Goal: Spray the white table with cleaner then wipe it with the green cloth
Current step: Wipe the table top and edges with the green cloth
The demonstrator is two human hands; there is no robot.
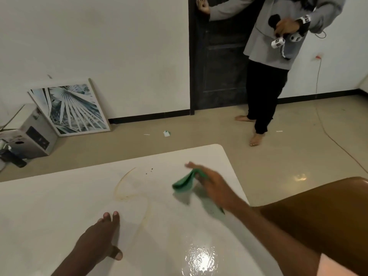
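Right hand (214, 186), blurred, fingers clamped on green cloth (184, 183), center-right of frame, near white tabletop (59, 206) far right corner. Left hand (99, 236) flat at lower center, fingers straight, together. Brown ring stain (127, 188) between hands; wet sheen (201, 257) at bottom. Cardboard box (35, 136) on floor, upper left, contents unseen. Bystander (278, 56) stands upper right beyond tabletop edge.

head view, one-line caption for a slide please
Right hand wipes the white table with a green cloth; left hand rests flat.
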